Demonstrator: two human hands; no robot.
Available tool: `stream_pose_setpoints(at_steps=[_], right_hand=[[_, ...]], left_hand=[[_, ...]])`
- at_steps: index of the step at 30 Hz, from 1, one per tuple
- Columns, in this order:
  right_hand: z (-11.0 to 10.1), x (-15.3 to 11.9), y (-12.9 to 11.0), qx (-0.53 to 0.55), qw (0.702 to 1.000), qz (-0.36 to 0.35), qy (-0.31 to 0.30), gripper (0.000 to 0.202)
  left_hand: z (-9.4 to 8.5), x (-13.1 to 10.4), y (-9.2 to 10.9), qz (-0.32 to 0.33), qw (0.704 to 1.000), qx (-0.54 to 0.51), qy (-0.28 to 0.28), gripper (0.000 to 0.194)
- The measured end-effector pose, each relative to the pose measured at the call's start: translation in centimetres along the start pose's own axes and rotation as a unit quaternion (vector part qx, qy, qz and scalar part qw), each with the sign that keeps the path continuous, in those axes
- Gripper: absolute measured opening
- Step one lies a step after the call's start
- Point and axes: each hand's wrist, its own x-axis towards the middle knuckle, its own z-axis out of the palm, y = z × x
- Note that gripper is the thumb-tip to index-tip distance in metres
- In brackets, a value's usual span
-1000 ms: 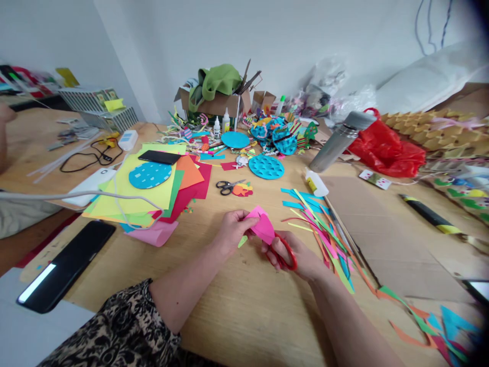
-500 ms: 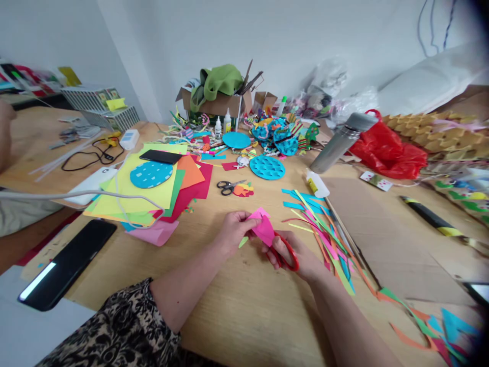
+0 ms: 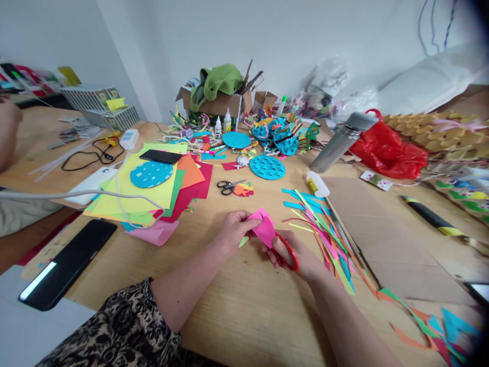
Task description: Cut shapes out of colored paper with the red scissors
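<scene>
Near the middle of the wooden table, my left hand [image 3: 234, 232] pinches a pink paper piece [image 3: 263, 228] between thumb and fingers. My right hand [image 3: 288, 252] is closed round the red handles of a pair of scissors [image 3: 293, 257]; their blades are hidden at the paper's lower right. A small light green piece [image 3: 243, 241] shows just under my left fingers. Beyond my hands lie black-handled scissors [image 3: 226, 187] beside an orange and red paper cutout [image 3: 243, 190]. Colored paper strips [image 3: 324, 224] are spread to the right of my right hand.
Stacked colored sheets [image 3: 126, 196], a phone [image 3: 66, 265] and a cable lie at left. At right are cardboard [image 3: 382, 239], a glue bottle [image 3: 317, 183], a grey flask [image 3: 340, 145] and a cutter [image 3: 431, 216]. Another person's arm is at far left.
The pink paper has tilted slightly in my fingers, and more of its back part shows. Both my hands stay almost in place. The other person's hand at the far left has shifted slightly.
</scene>
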Motion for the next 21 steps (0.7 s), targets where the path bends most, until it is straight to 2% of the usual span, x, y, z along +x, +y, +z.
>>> stream_pose_setpoints(at_steps=[10,21], right_hand=[[0.35,0.13,-0.02,0.011,1.000,0.010,0.018,0.074],[0.39,0.38,0.78,0.017,1.000,0.011,0.024,0.064]], left_hand=[[-0.07,0.06,-0.05,-0.004,1.000,-0.008,0.002,0.028],[-0.17,0.12,-0.10,-0.008,1.000,-0.015,-0.001,0.030]])
